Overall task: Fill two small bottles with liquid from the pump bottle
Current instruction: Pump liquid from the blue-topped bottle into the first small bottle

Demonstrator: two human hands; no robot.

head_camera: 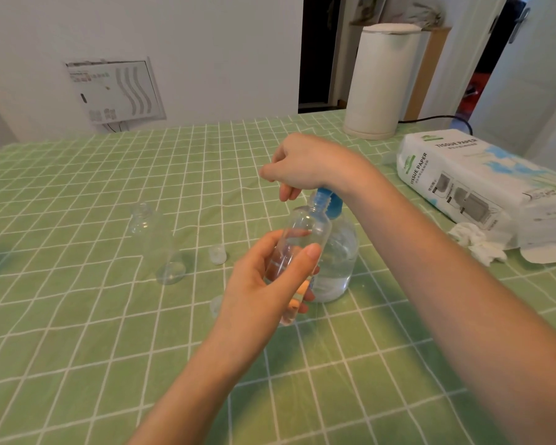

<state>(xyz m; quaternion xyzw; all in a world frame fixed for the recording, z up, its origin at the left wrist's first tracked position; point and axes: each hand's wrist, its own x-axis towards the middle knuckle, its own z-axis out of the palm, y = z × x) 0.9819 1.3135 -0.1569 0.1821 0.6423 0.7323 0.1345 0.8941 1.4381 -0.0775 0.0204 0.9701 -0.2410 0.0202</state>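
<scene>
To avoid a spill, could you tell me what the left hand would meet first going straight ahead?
Probably the pump bottle, just beyond the small bottle the left hand holds; depth is unclear.

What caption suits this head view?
Left hand holds a small clear bottle at the pump bottle's blue spout; right hand rests on top.

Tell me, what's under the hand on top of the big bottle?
A blue pump head on the pump bottle, its spout at the mouth of the small bottle that the left hand holds. The right hand covers the pump's top.
</scene>
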